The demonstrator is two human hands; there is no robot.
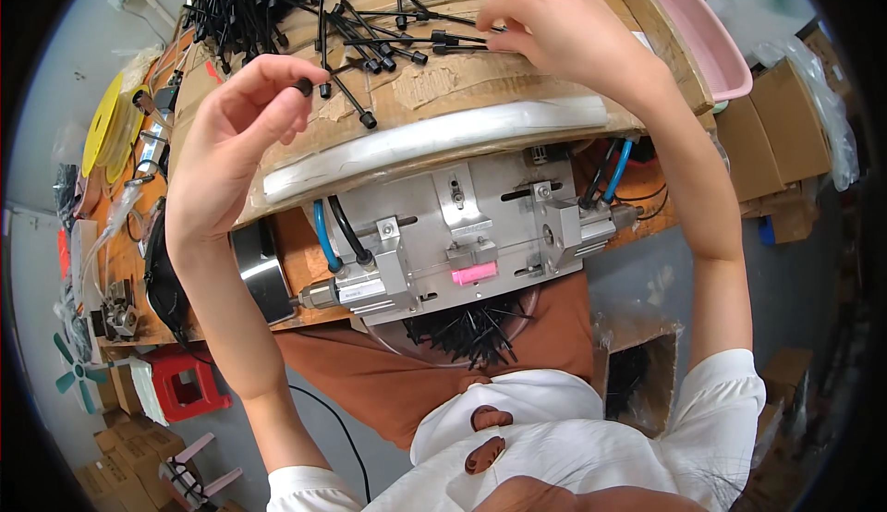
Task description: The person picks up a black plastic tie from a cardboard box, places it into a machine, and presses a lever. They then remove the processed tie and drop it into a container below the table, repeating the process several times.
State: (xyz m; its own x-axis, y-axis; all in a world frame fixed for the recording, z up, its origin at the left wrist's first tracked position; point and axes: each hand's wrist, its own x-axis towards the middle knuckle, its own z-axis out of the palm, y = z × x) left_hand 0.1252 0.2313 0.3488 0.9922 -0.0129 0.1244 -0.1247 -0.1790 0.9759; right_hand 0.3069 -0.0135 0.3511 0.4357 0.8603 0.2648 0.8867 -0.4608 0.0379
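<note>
Black rods (388,62) with thick ends lie loose on the cardboard (425,89) in front of you, beside a dense pile of them. Your left hand (231,128) pinches one rod by its thick end. Your right hand (559,27) has its fingertips at other rods; whether it grips any, you cannot tell. A metal fixture (427,209) holding a pink block (474,274) stands nearer you.

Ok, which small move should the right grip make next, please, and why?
Probably the right grip should pinch one black rod securely and lift it: it is right at the rod's end, though a firm hold cannot be confirmed, while the left grip holds a black piece.
</note>
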